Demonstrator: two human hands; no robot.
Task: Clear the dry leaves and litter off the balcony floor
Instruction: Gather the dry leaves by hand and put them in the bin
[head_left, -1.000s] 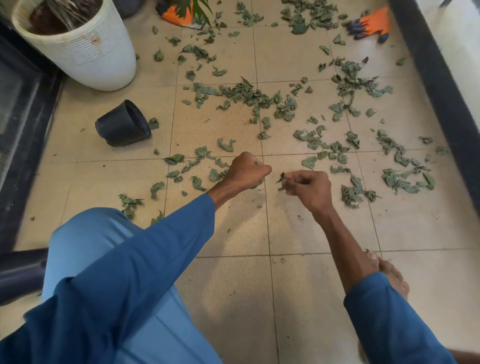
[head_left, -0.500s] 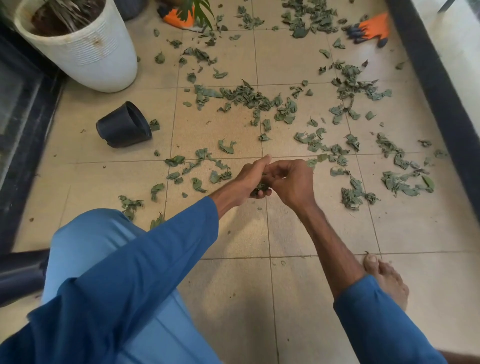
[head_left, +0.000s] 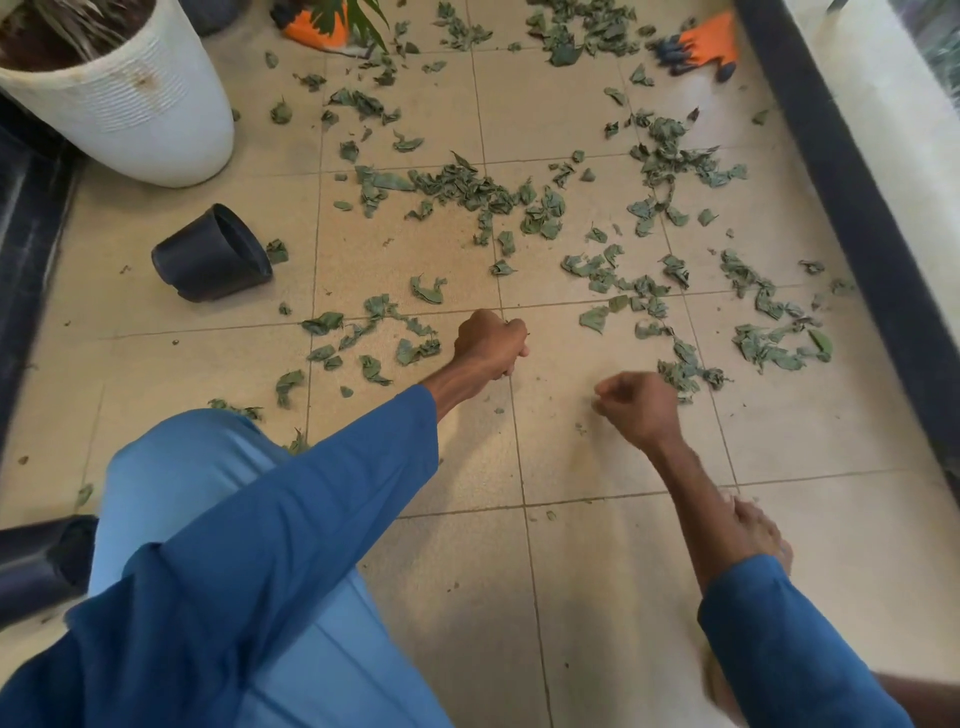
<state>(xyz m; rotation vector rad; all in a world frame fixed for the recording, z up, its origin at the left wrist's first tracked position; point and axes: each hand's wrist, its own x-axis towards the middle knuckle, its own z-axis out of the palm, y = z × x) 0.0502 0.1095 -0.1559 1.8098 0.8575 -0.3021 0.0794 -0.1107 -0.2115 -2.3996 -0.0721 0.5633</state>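
Left hand (head_left: 491, 343) is balled into a fist low over the balcony floor (head_left: 571, 571), and a dark sliver pokes out past the knuckles, so I judge it is clamped on dry leaves (head_left: 467, 187) already gathered. Right hand (head_left: 639, 408) hangs near it, the two apart, its fingers curled toward a pale scrap. Blur hides whether it pinches that scrap or only nears it.

The step in hand looks like hand-picking, with the right gathering and the left storing. Little of the job is done, as leaves cover most of the tiles ahead. The next move probably calls for a short reach to the clump (head_left: 685, 371) just beside the right hand. Brittle pieces would need a light pinch or they will crumble. The left fist can hold only so much and will need emptying somewhere, and no bin shows.

Counted, large to small:
- One white planter (head_left: 130, 114) stands at the far left.
- One black pot (head_left: 208, 260) lies on its side, with a leaf touching its rim.
- One bare foot (head_left: 758, 530) shows beside the right forearm.
- One orange glove (head_left: 706, 39) with dark fingers lies far right.
- One more orange thing (head_left: 311, 28) sits half hidden under green fronds, and I cannot tell what it is.
- Leaves are too many to count, dozens in loose drifts.
- A few crumbs (head_left: 579, 428) lie between the hands.
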